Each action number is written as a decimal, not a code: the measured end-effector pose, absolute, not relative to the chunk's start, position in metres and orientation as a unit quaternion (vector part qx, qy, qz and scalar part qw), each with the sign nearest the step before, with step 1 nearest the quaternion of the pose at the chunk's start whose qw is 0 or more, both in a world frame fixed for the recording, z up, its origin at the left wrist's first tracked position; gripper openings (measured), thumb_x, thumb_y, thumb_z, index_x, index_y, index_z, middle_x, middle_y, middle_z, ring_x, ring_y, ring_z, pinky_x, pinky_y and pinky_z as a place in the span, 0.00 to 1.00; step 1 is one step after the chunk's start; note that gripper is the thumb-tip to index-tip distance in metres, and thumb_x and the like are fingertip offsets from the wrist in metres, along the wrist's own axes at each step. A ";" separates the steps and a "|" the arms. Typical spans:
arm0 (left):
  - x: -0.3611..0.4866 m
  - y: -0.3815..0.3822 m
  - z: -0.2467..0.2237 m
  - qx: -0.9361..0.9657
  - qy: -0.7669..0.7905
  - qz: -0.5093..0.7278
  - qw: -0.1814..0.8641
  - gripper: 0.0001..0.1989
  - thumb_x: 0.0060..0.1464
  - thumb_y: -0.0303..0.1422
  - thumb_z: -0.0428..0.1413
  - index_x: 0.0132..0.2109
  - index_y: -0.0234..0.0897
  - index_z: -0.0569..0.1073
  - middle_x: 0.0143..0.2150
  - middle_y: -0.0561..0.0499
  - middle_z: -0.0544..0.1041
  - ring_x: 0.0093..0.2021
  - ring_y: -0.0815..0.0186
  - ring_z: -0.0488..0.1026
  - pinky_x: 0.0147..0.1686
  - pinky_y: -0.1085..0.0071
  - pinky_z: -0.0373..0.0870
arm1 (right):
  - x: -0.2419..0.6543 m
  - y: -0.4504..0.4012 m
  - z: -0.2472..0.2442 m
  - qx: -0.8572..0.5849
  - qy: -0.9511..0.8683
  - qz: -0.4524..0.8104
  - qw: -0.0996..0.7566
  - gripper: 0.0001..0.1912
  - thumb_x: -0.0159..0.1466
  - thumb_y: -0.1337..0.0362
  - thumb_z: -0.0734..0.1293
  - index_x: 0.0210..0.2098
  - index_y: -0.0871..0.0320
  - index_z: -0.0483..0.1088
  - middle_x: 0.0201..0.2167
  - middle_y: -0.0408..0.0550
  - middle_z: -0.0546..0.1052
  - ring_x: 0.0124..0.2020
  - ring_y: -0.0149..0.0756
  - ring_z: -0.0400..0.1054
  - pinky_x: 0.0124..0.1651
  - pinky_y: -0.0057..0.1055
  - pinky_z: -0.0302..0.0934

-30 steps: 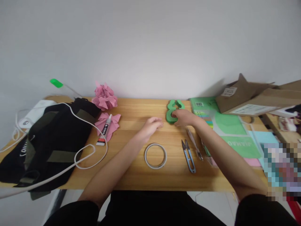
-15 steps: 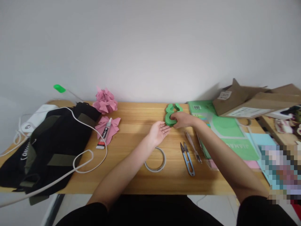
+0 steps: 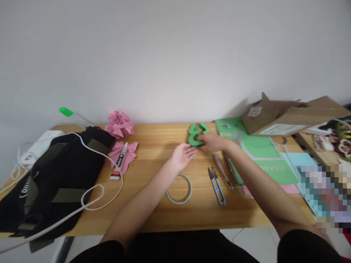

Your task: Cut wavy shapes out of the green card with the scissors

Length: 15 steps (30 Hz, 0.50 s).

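My right hand (image 3: 211,141) has its fingers closed on a thick green C-shaped piece (image 3: 194,141) near the back of the table. Its fingertips cover part of the curve. My left hand (image 3: 182,157) lies palm up with its fingers stretched out, just below that piece; whether they touch is unclear. Close behind are more green curved shapes (image 3: 203,128), perhaps joined to the held piece. A roll of tape (image 3: 188,195) lies flat below my left hand. To its right are blue-handled thread snips (image 3: 218,188) and a thin clear pen-like tool (image 3: 222,171).
Left: pink folded-paper flowers (image 3: 120,124), a B-7000 glue tube (image 3: 120,160), a looped white cable (image 3: 102,189) and a black bag (image 3: 65,175). Right: green paper packs (image 3: 276,171) and an open cardboard box (image 3: 285,117). A wall stands behind the wooden table (image 3: 153,215).
The view has shifted slightly, moving most things a little left and down. My right hand has turned the green piece a little; my left hand stays open beside it.
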<state>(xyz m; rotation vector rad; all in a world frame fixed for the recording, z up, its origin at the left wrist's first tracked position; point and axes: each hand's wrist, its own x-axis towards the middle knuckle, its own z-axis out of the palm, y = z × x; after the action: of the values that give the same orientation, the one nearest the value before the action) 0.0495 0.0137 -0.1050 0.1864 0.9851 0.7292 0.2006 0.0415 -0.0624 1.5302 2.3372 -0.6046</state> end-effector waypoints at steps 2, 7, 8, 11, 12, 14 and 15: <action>0.050 0.016 -0.109 0.097 0.468 0.337 0.811 0.05 0.51 0.24 0.51 0.29 0.34 0.68 0.34 0.43 0.74 0.39 0.64 0.75 0.52 0.67 0.67 | 0.201 0.041 -0.063 0.525 0.814 -0.209 0.136 0.08 0.60 0.66 0.65 0.35 0.61 0.75 0.32 0.50 0.79 0.33 0.36 0.70 0.33 0.26 0.56; 0.051 0.025 -0.113 0.125 0.481 0.340 0.798 0.04 0.52 0.26 0.51 0.30 0.35 0.68 0.31 0.45 0.74 0.35 0.65 0.75 0.49 0.66 0.70 | 0.198 0.035 -0.055 0.519 0.824 -0.192 0.121 0.07 0.61 0.67 0.65 0.35 0.60 0.75 0.32 0.50 0.79 0.34 0.37 0.71 0.35 0.27 0.57; 0.051 0.027 -0.113 0.132 0.481 0.344 0.795 0.04 0.53 0.26 0.51 0.30 0.36 0.69 0.30 0.47 0.74 0.33 0.66 0.74 0.48 0.66 0.71 | 0.196 0.031 -0.053 0.517 0.827 -0.186 0.119 0.07 0.61 0.68 0.64 0.36 0.60 0.75 0.33 0.50 0.79 0.34 0.38 0.71 0.35 0.28 0.57; 0.049 0.030 -0.107 0.160 0.475 0.353 0.790 0.04 0.53 0.27 0.52 0.32 0.35 0.71 0.28 0.49 0.75 0.31 0.67 0.73 0.44 0.66 0.72 | 0.191 0.016 -0.047 0.509 0.838 -0.164 0.108 0.09 0.60 0.71 0.64 0.38 0.61 0.75 0.36 0.52 0.80 0.39 0.40 0.72 0.38 0.29 0.58; 0.048 0.029 -0.105 0.171 0.471 0.354 0.790 0.03 0.53 0.26 0.53 0.32 0.35 0.72 0.28 0.50 0.75 0.30 0.67 0.73 0.43 0.66 0.72 | 0.188 0.010 -0.046 0.506 0.842 -0.155 0.103 0.10 0.60 0.72 0.64 0.39 0.61 0.75 0.38 0.53 0.80 0.41 0.40 0.72 0.41 0.30 0.58; 0.045 0.025 -0.101 0.196 0.465 0.361 0.784 0.03 0.50 0.23 0.54 0.30 0.34 0.72 0.28 0.50 0.75 0.30 0.67 0.73 0.43 0.66 0.71 | 0.182 -0.004 -0.048 0.505 0.847 -0.134 0.094 0.13 0.62 0.75 0.62 0.43 0.63 0.74 0.43 0.55 0.79 0.46 0.42 0.71 0.46 0.32 0.58; 0.043 0.021 -0.100 0.209 0.463 0.369 0.779 0.04 0.49 0.22 0.55 0.30 0.33 0.72 0.27 0.50 0.75 0.31 0.67 0.73 0.43 0.67 0.70 | 0.179 -0.011 -0.050 0.507 0.848 -0.124 0.090 0.16 0.63 0.76 0.60 0.47 0.64 0.73 0.45 0.57 0.78 0.47 0.43 0.70 0.48 0.34 0.57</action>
<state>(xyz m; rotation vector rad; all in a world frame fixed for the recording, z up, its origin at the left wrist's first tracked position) 0.0431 0.0209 -0.0997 0.4529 1.0003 0.7969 0.1785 -0.0107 -0.0502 1.5087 2.5222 -0.3673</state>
